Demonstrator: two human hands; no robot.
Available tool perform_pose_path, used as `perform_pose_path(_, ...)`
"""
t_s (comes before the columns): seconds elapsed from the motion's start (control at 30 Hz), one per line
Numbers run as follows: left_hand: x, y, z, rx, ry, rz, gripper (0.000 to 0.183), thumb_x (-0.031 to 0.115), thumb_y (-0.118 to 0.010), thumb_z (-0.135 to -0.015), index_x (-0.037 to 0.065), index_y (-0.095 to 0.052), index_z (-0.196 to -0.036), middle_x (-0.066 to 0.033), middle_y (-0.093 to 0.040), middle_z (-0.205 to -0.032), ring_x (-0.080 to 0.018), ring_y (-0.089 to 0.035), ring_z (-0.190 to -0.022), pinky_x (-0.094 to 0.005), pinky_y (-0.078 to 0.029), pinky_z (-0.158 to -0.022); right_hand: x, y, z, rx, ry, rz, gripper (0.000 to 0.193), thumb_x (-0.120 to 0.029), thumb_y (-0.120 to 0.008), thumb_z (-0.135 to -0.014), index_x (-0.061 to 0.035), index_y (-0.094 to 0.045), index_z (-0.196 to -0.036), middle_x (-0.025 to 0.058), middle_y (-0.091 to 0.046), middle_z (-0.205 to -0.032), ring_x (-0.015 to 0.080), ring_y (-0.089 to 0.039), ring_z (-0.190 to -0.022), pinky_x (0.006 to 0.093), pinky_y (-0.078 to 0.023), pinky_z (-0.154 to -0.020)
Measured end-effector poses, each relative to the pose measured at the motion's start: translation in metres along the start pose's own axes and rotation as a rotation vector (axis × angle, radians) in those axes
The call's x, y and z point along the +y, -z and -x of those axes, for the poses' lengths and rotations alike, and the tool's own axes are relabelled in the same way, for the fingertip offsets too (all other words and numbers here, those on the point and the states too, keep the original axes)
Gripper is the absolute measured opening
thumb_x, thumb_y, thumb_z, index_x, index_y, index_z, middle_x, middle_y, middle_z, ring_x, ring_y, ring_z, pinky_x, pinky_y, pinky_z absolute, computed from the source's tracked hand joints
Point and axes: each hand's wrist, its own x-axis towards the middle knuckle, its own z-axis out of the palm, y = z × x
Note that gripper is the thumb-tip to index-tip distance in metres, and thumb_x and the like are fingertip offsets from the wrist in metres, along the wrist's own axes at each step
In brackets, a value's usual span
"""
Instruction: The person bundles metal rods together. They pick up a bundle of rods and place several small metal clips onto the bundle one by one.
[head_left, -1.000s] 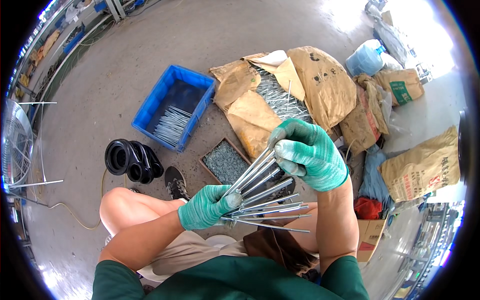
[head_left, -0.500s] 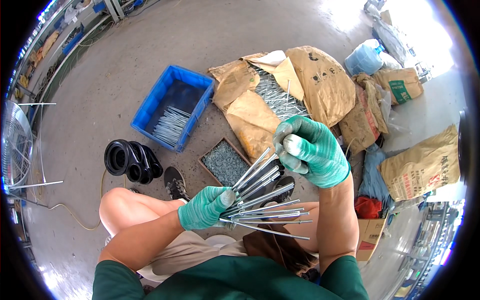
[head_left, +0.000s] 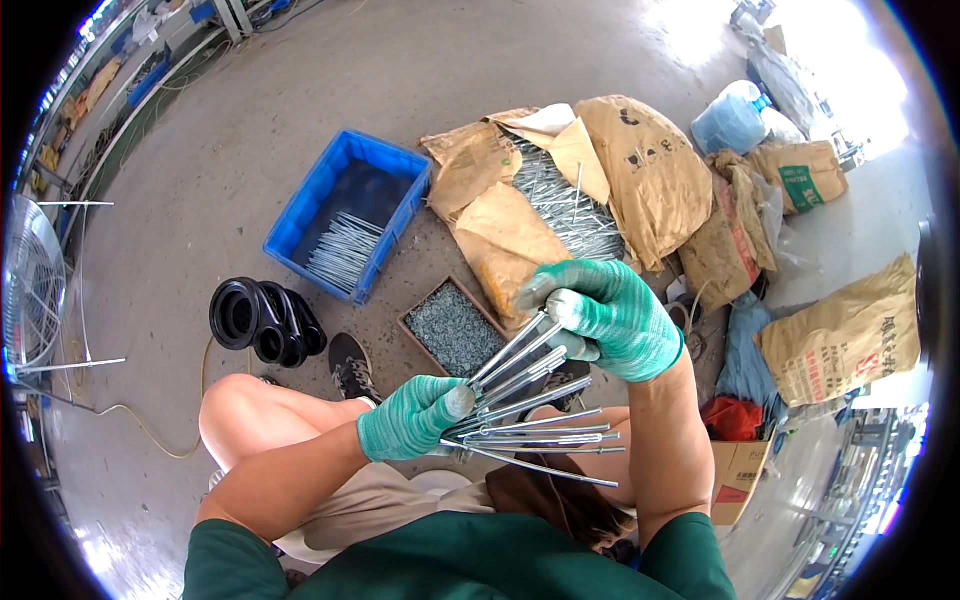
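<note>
My left hand (head_left: pixel 412 416), in a green glove, grips the base of a fanned bundle of long metal rods (head_left: pixel 535 418) held over my lap. My right hand (head_left: pixel 606 315), also gloved in green, pinches the top ends of the uppermost rods in the fan. Below my hands, my bare knee (head_left: pixel 245 412) and a dark shoe (head_left: pixel 350 365) show against the concrete floor.
A blue crate (head_left: pixel 312 200) with several rods lies ahead on the left. A small brown tray (head_left: pixel 455 327) of grey small parts sits by my foot. Torn brown paper sacks (head_left: pixel 640 165) hold a heap of rods. Black rings (head_left: pixel 262 318) lie left; more sacks (head_left: pixel 850 335) right.
My right hand has slid slightly down and left along the upper rods, closing the fan a little. My left hand has stayed in place.
</note>
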Motion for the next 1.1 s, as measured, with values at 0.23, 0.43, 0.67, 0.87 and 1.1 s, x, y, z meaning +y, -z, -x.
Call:
perform_pose_path(0.23, 0.0, -0.001, 0.0, 0.021, -0.028, 0.037, 0.051, 0.053, -0.053, -0.097, 0.005, -0.069, -0.101, 0.0021, -0.063, -0.075, -0.006, -0.055, -0.066, -0.0229, -0.043, -0.057, 0.009, -0.004, -0.004, -0.035, 0.125, -0.047, 0.037, -0.026, -0.069, -0.093, 0.0013, -0.065, -0.118, -0.002, -0.059, -0.077, 0.0038, -0.052, -0.064, 0.0172, -0.041, -0.056)
perform_pose_path(0.43, 0.008, 0.002, 0.004, -0.005, 0.006, 0.068, 0.051, 0.054, -0.053, -0.097, 0.005, -0.067, -0.096, 0.0021, -0.062, -0.073, -0.0068, -0.056, -0.066, -0.0235, -0.043, -0.057, 0.009, -0.012, -0.009, 0.024, -0.005, -0.048, 0.039, -0.038, -0.062, -0.096, -0.0006, -0.065, -0.106, 0.0017, -0.056, -0.071, 0.0057, -0.043, -0.053, 0.019, -0.032, -0.048)
perform_pose_path(0.67, 0.008, 0.008, 0.006, 0.113, -0.076, 0.022, 0.063, 0.064, -0.056, -0.089, 0.003, -0.065, -0.094, -0.002, -0.064, -0.073, -0.0088, -0.059, -0.06, -0.0247, -0.047, -0.052, 0.093, 0.013, -0.056, 0.356, -0.314, -0.24, 0.038, -0.039, -0.049, -0.102, -0.007, -0.063, -0.087, 0.0103, -0.063, -0.08, 0.0142, -0.054, -0.055, 0.0256, -0.044, -0.048)
perform_pose_path(0.87, 0.034, 0.022, 0.008, 0.276, -0.154, -0.024, 0.068, 0.07, -0.056, -0.085, 0.003, -0.062, -0.094, -0.0068, -0.065, -0.071, -0.013, -0.061, -0.055, -0.0249, -0.048, -0.046, 0.194, 0.021, -0.092, 0.361, -0.51, -0.455, 0.035, -0.037, -0.052, -0.101, -0.0057, -0.066, -0.095, 0.0095, -0.067, -0.085, 0.0153, -0.06, -0.06, 0.0271, -0.05, -0.053)
perform_pose_path(1.1, 0.063, 0.026, 0.012, 0.502, -0.238, -0.109, 0.076, 0.078, -0.042, -0.086, 0.005, -0.063, -0.085, -0.0055, -0.063, -0.064, -0.0123, -0.057, -0.048, -0.024, -0.042, -0.043, 0.209, 0.015, -0.105, 0.408, -0.473, -0.515, 0.031, -0.034, -0.056, -0.099, -0.0051, -0.067, -0.098, 0.0072, -0.068, -0.084, 0.0142, -0.061, -0.062, 0.0263, -0.051, -0.056)
